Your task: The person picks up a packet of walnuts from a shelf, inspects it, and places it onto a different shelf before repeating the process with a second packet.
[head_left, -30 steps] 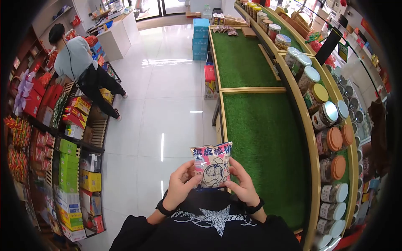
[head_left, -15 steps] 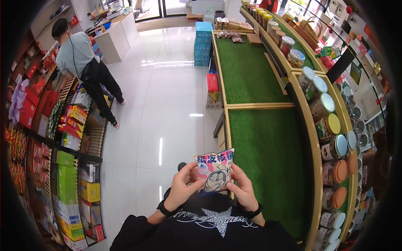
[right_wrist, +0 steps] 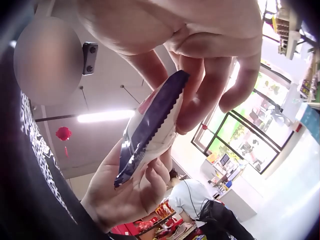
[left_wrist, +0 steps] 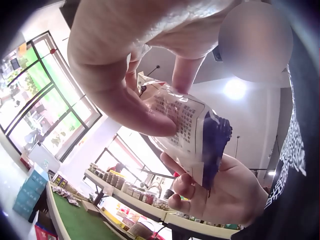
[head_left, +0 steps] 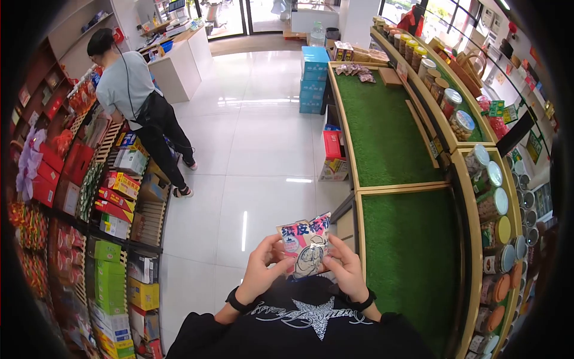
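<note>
A small printed snack bag [head_left: 308, 246], pink and cream with blue lettering and a line drawing, is held upright in front of the chest. My left hand [head_left: 263, 267] pinches its left side, thumb on the printed front and fingers behind. On the opposite edge my right hand [head_left: 348, 270] grips it in the same way. In the left wrist view the bag's back [left_wrist: 182, 122] shows fine print and a dark blue crimped end. The right wrist view looks along the zigzag blue seal of the bag [right_wrist: 155, 125], with the fingers of both hands around it.
A wooden display counter lined with green turf [head_left: 412, 245] runs along the right, a few small packets [head_left: 357, 72] at its far end. Lidded jars [head_left: 494, 203] line its upper ledge. Stocked shelves [head_left: 109, 269] stand left, where a person [head_left: 134, 90] leans over. Blue boxes [head_left: 314, 78] are stacked ahead.
The counter and shelves have shifted right and down in the head view. Both hands keep hold of the snack bag, which tilts slightly. The person at the left leans further toward the shelves.
</note>
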`<state>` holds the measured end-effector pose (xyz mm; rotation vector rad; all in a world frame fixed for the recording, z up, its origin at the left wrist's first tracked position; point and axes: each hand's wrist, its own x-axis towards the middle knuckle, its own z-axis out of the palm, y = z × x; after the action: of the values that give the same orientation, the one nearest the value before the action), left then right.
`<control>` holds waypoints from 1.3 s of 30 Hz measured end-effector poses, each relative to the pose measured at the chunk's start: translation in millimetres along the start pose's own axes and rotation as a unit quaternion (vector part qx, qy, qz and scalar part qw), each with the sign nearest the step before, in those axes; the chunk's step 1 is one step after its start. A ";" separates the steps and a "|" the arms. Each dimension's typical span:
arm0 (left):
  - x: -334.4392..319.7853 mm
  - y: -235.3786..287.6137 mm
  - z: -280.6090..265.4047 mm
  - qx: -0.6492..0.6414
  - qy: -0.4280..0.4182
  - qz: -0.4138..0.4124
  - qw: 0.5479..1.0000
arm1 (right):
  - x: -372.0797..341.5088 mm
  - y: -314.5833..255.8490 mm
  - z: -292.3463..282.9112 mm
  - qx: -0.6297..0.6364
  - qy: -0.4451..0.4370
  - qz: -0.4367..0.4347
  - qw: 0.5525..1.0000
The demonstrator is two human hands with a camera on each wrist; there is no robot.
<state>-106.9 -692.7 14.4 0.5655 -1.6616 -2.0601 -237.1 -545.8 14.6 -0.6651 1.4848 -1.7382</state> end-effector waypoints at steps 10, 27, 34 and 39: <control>45.1 4.1 -39.3 -0.024 0.079 -0.031 0.996 | 77.5 3.4 18.0 -0.130 -0.046 0.011 0.990; 250.4 20.0 -19.6 -0.039 0.068 0.003 0.997 | 260.2 -31.4 -61.1 -0.118 -0.033 0.026 0.992; 316.7 22.4 -2.2 -0.046 0.051 -0.027 0.997 | 309.6 -61.8 -94.4 -0.210 -0.046 0.007 0.976; 351.4 21.7 -3.6 -0.061 0.036 -0.095 0.993 | 336.0 -60.3 -104.7 -0.209 -0.028 0.034 0.977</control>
<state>-392.6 -898.4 19.3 0.7729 -1.4787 -2.2274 -529.3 -750.6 26.9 -0.8575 1.8293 -1.3518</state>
